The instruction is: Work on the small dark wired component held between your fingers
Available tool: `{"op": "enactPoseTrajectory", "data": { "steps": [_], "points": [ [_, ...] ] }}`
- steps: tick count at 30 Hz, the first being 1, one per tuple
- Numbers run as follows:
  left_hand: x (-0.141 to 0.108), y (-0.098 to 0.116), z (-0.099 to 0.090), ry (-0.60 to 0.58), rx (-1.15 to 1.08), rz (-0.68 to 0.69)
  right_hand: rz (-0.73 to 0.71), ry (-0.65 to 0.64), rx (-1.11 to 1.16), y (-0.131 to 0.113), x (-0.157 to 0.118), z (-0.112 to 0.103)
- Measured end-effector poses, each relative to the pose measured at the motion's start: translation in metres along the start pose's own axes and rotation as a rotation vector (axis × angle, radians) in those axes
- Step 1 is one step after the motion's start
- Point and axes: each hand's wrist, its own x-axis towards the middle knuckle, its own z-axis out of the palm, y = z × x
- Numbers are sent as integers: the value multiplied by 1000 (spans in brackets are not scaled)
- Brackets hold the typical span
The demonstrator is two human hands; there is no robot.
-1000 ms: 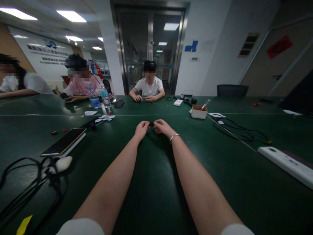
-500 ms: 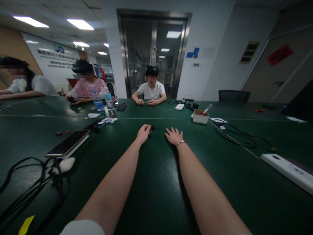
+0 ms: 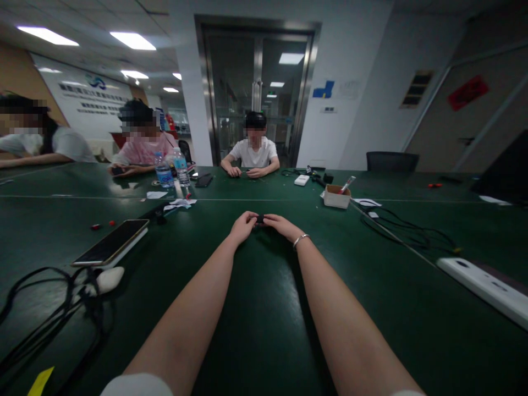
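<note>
A small black object [image 3: 260, 219], too small to name, is held just above the green table [image 3: 264, 308], straight in front of me. My left hand [image 3: 243, 226] is closed on its left end, thumb and fingers pinching it. My right hand [image 3: 284, 226] grips its right end with fingertips together; a silver bracelet circles that wrist. Between the two hands only the middle of the black object shows, its ends covered by my fingers.
On the left lie a smartphone [image 3: 111, 242] on a white block, a white mouse-shaped thing [image 3: 110, 279] and black cables [image 3: 45, 319]. A small box [image 3: 336, 198] and a white power strip [image 3: 487, 286] are on the right. Three people sit across the table, near water bottles [image 3: 164, 173].
My right hand, earlier spread open on the table, has moved left and closed on the black object. My left hand keeps its hold. The view has shifted slightly.
</note>
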Motion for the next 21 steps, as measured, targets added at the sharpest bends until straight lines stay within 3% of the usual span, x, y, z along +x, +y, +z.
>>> {"op": "enactPoseTrajectory", "data": {
  "steps": [5, 10, 15, 21],
  "points": [
    [-3, 4, 1, -51, -86, 59, 115, 32, 129, -11, 0, 0],
    [-5, 6, 2, -40, -151, 46, 182, 51, 32, -25, -4, -2],
    [-5, 9, 1, 4, -163, 58, 121, 103, -52, -32, -3, 1],
    [-6, 19, -1, 84, -126, -24, 69, 120, -36, -37, -1, 4]
  ]
}}
